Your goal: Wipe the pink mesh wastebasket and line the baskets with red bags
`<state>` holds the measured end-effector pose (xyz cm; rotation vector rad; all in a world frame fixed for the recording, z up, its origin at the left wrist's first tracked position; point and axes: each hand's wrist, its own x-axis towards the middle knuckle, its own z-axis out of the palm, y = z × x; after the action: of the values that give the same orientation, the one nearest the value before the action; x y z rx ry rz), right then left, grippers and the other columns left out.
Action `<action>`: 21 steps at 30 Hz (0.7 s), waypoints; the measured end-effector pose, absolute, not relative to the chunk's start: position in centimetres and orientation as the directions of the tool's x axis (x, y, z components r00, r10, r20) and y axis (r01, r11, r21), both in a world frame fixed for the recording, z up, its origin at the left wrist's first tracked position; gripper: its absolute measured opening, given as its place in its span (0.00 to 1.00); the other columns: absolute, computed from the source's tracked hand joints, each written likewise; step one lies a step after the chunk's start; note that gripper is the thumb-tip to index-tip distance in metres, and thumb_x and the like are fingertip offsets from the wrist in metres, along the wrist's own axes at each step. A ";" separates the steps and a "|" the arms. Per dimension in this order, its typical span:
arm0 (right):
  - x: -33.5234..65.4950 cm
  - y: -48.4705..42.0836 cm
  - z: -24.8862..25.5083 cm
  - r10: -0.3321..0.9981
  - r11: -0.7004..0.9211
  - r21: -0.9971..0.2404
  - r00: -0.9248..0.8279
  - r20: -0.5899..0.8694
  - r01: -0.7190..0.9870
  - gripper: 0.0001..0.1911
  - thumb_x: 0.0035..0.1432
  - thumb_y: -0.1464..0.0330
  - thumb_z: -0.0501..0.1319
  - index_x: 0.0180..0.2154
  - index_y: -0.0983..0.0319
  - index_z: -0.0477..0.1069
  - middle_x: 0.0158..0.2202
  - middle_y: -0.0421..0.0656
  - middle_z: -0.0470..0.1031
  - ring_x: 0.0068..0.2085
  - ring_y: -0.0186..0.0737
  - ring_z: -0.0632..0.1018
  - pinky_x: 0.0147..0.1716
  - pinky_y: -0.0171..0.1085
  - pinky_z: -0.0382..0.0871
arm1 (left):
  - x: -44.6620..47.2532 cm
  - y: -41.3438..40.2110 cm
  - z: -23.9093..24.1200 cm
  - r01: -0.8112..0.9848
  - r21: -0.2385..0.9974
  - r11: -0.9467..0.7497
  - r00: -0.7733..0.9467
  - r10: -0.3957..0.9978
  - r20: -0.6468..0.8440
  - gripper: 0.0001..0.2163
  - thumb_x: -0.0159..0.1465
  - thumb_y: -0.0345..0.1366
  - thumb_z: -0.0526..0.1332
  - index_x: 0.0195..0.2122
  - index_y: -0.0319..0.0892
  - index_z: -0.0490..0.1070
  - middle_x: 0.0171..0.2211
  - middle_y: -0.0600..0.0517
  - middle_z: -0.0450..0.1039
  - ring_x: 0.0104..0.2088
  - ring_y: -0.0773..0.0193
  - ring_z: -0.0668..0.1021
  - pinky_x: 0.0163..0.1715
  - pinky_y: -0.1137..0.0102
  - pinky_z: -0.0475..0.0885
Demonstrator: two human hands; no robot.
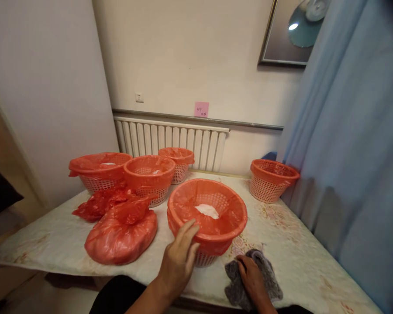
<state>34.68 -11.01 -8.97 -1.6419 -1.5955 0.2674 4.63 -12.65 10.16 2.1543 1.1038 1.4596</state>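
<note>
A basket (233, 201) lined with a red plastic bag stands in front of me, with something white (207, 211) at its bottom. At its near left rim is my left hand (179, 258), fingers stretched out and holding nothing; whether they touch the rim I cannot tell. My right hand (253, 279) is closed over a grey cloth (271, 279) on the table, to the right of the basket. To the left sits a full, knotted red plastic bag (119, 237), with another crumpled red bag (100, 203) behind it.
More bag-lined baskets stand at the back left (101, 174), centre left (150, 179) and behind (180, 168). Another basket (270, 185) is at the right by a blue curtain (353, 174). A floral cloth (301, 244) covers the table; a radiator (183, 138) is behind it.
</note>
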 end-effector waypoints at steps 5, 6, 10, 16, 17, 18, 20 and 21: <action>34.2 -10.7 -6.1 0.876 0.094 -0.814 0.341 0.341 0.573 0.17 0.56 0.58 0.56 0.40 0.60 0.76 0.43 0.48 0.79 0.46 0.49 0.78 0.50 0.46 0.68 | 2.0 -11.2 8.7 0.341 0.843 -0.416 -0.210 0.841 0.499 0.15 0.62 0.38 0.59 0.51 0.47 0.68 0.50 0.43 0.72 0.38 0.56 0.79 0.41 0.60 0.75; 34.1 -10.6 -5.6 0.878 0.085 -0.854 0.367 0.308 0.514 0.16 0.55 0.57 0.57 0.39 0.59 0.76 0.42 0.47 0.79 0.46 0.48 0.78 0.50 0.46 0.69 | 1.5 -10.6 8.2 0.302 0.885 -0.354 -0.261 0.862 0.434 0.16 0.62 0.40 0.59 0.51 0.46 0.67 0.51 0.43 0.71 0.35 0.58 0.78 0.38 0.61 0.76; 32.9 -9.7 -3.8 0.913 0.033 -0.995 0.401 0.069 0.096 0.16 0.51 0.54 0.60 0.37 0.55 0.74 0.36 0.42 0.81 0.39 0.46 0.81 0.43 0.44 0.74 | 0.6 -8.8 6.6 0.053 0.987 -0.153 -0.354 0.921 0.162 0.22 0.59 0.45 0.61 0.51 0.41 0.65 0.50 0.41 0.70 0.38 0.58 0.78 0.39 0.61 0.76; 29.9 -9.9 -1.0 0.959 -0.042 -0.901 0.236 -0.158 -0.432 0.22 0.49 0.53 0.67 0.40 0.61 0.72 0.34 0.44 0.81 0.33 0.41 0.81 0.34 0.36 0.75 | 1.1 -8.5 7.3 -0.410 0.897 0.164 -0.099 0.970 -0.223 0.09 0.61 0.40 0.62 0.38 0.40 0.71 0.39 0.45 0.78 0.34 0.62 0.81 0.35 0.69 0.76; 29.5 -10.0 -0.6 0.962 -0.050 -0.870 0.211 -0.174 -0.491 0.22 0.49 0.53 0.68 0.40 0.62 0.71 0.33 0.45 0.81 0.32 0.40 0.81 0.32 0.36 0.74 | 1.2 -8.5 7.6 -0.452 0.871 0.193 -0.054 0.969 -0.243 0.07 0.62 0.38 0.62 0.38 0.40 0.71 0.39 0.46 0.78 0.33 0.63 0.81 0.33 0.70 0.76; 29.3 -10.1 -0.2 0.962 -0.058 -0.839 0.195 -0.193 -0.541 0.23 0.49 0.54 0.69 0.40 0.62 0.71 0.32 0.45 0.81 0.31 0.39 0.81 0.32 0.35 0.74 | 1.3 -8.4 7.8 -0.484 0.848 0.213 -0.016 0.968 -0.252 0.06 0.63 0.37 0.62 0.39 0.40 0.71 0.38 0.46 0.79 0.32 0.63 0.81 0.33 0.70 0.77; 29.0 -10.2 0.3 0.957 -0.081 -0.791 0.174 -0.232 -0.607 0.21 0.48 0.56 0.70 0.38 0.62 0.70 0.30 0.44 0.80 0.29 0.38 0.80 0.30 0.35 0.74 | 1.4 -8.2 8.1 -0.533 0.813 0.235 0.037 0.966 -0.256 0.06 0.64 0.35 0.61 0.40 0.40 0.71 0.39 0.46 0.80 0.32 0.63 0.82 0.32 0.70 0.77; 28.9 -10.2 0.4 0.956 -0.089 -0.774 0.165 -0.244 -0.627 0.20 0.48 0.57 0.70 0.37 0.62 0.69 0.28 0.43 0.80 0.28 0.38 0.80 0.29 0.34 0.74 | 1.4 -8.0 8.1 -0.554 0.796 0.246 0.059 0.965 -0.257 0.06 0.64 0.35 0.61 0.41 0.40 0.71 0.39 0.45 0.80 0.33 0.62 0.82 0.33 0.70 0.78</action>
<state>28.91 -10.18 0.41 -0.9320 -0.4576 1.3979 1.37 -8.00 8.14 0.5775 0.8964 1.2514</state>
